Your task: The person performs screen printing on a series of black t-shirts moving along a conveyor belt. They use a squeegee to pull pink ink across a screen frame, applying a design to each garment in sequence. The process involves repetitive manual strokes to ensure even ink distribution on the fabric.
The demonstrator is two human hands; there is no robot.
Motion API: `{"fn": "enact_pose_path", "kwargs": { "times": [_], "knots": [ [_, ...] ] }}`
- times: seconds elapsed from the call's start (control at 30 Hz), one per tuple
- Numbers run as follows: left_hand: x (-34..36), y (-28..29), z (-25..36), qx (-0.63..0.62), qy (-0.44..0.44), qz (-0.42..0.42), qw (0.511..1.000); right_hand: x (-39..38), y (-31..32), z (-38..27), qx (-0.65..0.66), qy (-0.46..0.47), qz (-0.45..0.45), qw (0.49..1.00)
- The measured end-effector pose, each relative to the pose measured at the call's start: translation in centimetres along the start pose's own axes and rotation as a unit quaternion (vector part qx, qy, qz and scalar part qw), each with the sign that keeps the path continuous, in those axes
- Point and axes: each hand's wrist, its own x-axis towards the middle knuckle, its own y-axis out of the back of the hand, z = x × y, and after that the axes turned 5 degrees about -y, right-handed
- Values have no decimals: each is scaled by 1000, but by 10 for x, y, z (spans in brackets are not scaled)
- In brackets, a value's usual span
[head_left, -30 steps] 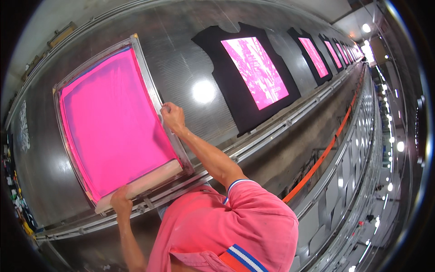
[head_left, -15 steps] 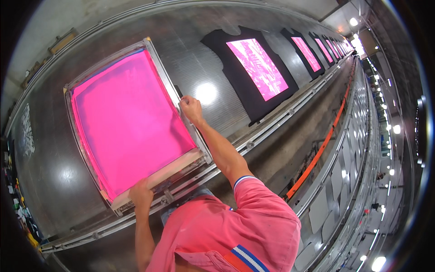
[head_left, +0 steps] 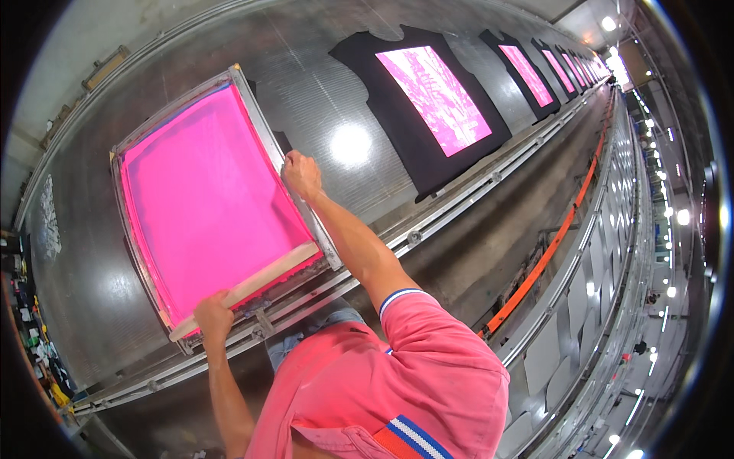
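A screen-printing frame (head_left: pixel 258 122) lies on the long metal table, its mesh covered with bright pink ink (head_left: pixel 202 199). Across its near end rests a squeegee (head_left: pixel 256 284) with a pale wooden handle. My left hand (head_left: pixel 214 317) is closed round the squeegee near its left end. My right hand (head_left: pixel 303 176) is closed on the frame's right rail, fingers curled over it. A bit of dark cloth (head_left: pixel 283 141) shows beside that rail; whatever else lies beneath the screen is hidden.
A black shirt (head_left: pixel 394 145) with a pink print lies flat to the right. Several more printed shirts (head_left: pixel 527 76) run off along the table. A metal rail (head_left: pixel 417 237) edges the near side. Beyond the aisle stretch an orange strip (head_left: pixel 547 256) and a second row with grey panels.
The squeegee has shifted slightly away from the screen's near end, baring a pink strip behind it. More dark cloth shows beside the right rail. Both hands keep their hold.
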Motion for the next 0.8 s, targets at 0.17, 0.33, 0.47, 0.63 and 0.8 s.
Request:
{"fn": "enact_pose_path", "kwargs": {
  "times": [0.17, 0.33, 0.47, 0.63, 0.8],
  "knots": [
    [-32, -51, -11, -38, -134, 221, 965, 1, -1, 1, 19, 11, -8, 1000],
    [2, -3, -2, 12, 15, -48, 999, 4, 6, 7, -2, 12, 29, 1000],
    [49, 13, -31, 35, -59, 83, 994, 4, 7, -37, -157, 237, 31, 958],
    [169, 46, -45, 36, -77, 55, 995, -4, 37, -117, -317, 374, -383, 783],
    [290, 89, -100, 43, -80, 36, 995, 93, -46, -128, -356, 459, -126, 804]
  ]
}}
